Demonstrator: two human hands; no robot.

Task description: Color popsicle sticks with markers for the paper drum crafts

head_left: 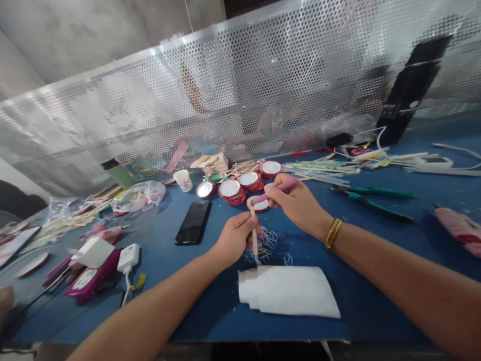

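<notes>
My left hand (235,236) is closed around a thin wooden stick (254,239), held upright with its lower end near a curled white paper sheet (287,291). My right hand (295,200) grips a pink pen-like tool (276,189), its tip touching the top of the stick. A gold bracelet (332,233) sits on my right wrist. Small coloured rubber bands (268,243) lie on the blue table (376,281) just behind the stick.
Several red-rimmed round lids (240,184) lie behind my hands, with a black phone (193,222), a small white cup (183,180), green-handled pliers (370,200), a pile of sticks (323,168), a white charger (128,256) and pink items at left. A perforated metal screen (240,95) backs the table.
</notes>
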